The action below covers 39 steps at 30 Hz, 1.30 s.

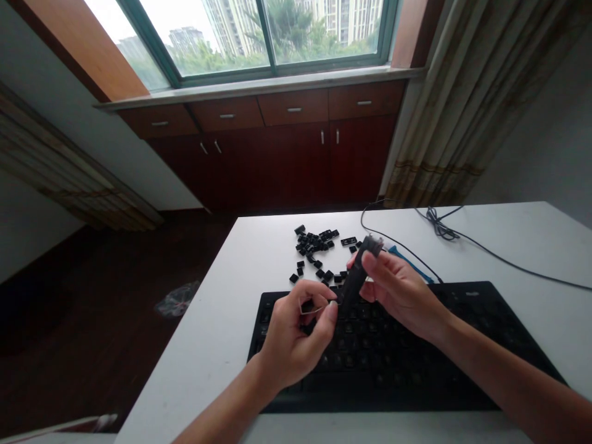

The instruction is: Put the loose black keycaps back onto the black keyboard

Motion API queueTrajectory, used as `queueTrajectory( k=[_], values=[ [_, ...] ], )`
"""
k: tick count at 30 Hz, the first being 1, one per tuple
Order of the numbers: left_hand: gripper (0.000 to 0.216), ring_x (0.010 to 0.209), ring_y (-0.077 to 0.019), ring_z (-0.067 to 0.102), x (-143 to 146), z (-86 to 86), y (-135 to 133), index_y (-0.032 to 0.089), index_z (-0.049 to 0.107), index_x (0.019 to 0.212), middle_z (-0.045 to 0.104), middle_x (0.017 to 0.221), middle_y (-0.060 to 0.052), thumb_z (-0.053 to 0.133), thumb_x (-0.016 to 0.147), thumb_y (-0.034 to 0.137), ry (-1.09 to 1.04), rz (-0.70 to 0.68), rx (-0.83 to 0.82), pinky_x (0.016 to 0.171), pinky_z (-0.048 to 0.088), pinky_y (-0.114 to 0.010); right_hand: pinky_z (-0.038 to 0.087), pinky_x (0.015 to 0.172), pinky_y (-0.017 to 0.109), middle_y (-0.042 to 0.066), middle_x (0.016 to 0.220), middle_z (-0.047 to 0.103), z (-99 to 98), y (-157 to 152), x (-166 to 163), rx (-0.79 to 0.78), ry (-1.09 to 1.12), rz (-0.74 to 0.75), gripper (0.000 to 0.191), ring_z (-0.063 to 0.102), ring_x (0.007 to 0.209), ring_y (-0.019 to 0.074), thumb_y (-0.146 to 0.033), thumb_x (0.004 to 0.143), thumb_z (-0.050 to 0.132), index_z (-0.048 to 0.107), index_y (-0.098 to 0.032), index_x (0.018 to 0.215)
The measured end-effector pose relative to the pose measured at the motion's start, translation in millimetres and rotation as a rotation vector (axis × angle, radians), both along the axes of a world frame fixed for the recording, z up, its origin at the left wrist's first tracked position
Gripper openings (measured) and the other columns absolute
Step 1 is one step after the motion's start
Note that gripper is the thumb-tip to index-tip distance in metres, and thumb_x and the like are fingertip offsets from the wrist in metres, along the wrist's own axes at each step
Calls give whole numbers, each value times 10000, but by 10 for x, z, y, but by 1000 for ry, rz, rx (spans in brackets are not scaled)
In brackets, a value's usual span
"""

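My right hand (pixel 400 290) is closed around a slim black brush (pixel 355 277), tilted, with greyish bristles at its upper end. Pinched in the fingers of my left hand (pixel 300 330) is a thin bent wire (pixel 311 310), close to the brush's lower end; whether the two are joined I cannot tell. Both hands are above a black keyboard (pixel 370 394), whose keys are partly hidden by my hands and arms. Behind it, several loose black keycaps (pixel 314 243) lie scattered on the white table (pixel 217 320).
A blue tool (pixel 411 264) lies behind my right hand, partly covered. A black cable (pixel 499 259) with a bundled coil runs across the table's right side. On the dark floor to the left is a clear plastic bag (pixel 178 300). Wooden cabinets (pixel 272 154) stand beneath the window.
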<state>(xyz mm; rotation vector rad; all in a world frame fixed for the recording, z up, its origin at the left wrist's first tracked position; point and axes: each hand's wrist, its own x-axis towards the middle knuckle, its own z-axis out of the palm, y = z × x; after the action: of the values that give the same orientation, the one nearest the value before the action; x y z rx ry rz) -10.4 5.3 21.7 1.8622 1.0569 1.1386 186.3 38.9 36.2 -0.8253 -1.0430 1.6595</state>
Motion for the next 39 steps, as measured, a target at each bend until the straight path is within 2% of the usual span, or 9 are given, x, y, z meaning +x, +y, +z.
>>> queueTrajectory(
  k=[3,5,9,11,15,20,26,33,39],
  values=[
    [102,562,-90,383,-13,18,17,196,539,849,447,660,43,566,945,219,-57,4,-52,518,326,-225,532,793,315,33,931,699,28,-29,-81,-130,267,-95,380,657,860,170,-617,917,534,612,-245,935],
    [163,561,-88,373,-24,23,42,189,538,792,447,658,40,596,935,243,-42,-5,-72,516,313,-231,538,821,404,38,897,716,57,-48,-107,-192,380,-64,390,683,864,211,-652,937,444,560,-283,980],
    [144,583,-98,404,-41,23,104,187,597,864,494,676,26,596,943,306,-7,49,-134,525,315,-241,543,759,353,-33,703,603,123,-61,-85,-101,402,-154,262,639,690,155,-549,968,490,544,-296,1005],
    [171,604,-103,428,-42,24,129,185,608,880,522,700,15,577,955,336,-6,84,-170,538,334,-241,524,644,268,-63,660,513,148,-50,-47,-74,400,-226,217,551,577,104,-503,963,538,554,-288,992],
    [202,588,-100,418,-31,15,146,179,607,899,513,700,17,548,967,360,28,77,-208,522,342,-230,248,376,161,-83,595,375,123,-27,32,-103,308,-227,217,279,433,52,-411,921,639,560,-223,847],
    [207,631,-133,475,13,-42,105,185,652,1094,502,691,9,521,973,292,333,-101,16,596,403,-261,129,353,212,-86,504,301,-18,-38,36,-82,187,-169,439,194,392,50,-404,900,655,410,-196,600],
    [303,785,-200,563,74,-97,51,215,650,1222,652,873,-59,494,990,331,613,-192,149,731,457,-345,135,358,229,-86,477,288,-75,-36,-50,-22,152,-271,495,196,386,56,-431,884,666,372,-206,556],
    [297,767,-206,570,117,-106,47,222,675,1183,660,850,-52,506,984,362,654,-174,179,735,448,-368,148,355,217,-100,476,292,-109,-45,-123,-8,153,-345,453,181,393,53,-406,874,690,387,-213,600],
    [289,755,-202,571,113,-123,34,227,686,1174,661,849,-54,528,973,361,644,-147,178,720,450,-362,257,384,237,-78,450,350,-155,-87,-126,13,48,-333,490,329,376,63,-412,914,633,382,-207,546]
  ],
)
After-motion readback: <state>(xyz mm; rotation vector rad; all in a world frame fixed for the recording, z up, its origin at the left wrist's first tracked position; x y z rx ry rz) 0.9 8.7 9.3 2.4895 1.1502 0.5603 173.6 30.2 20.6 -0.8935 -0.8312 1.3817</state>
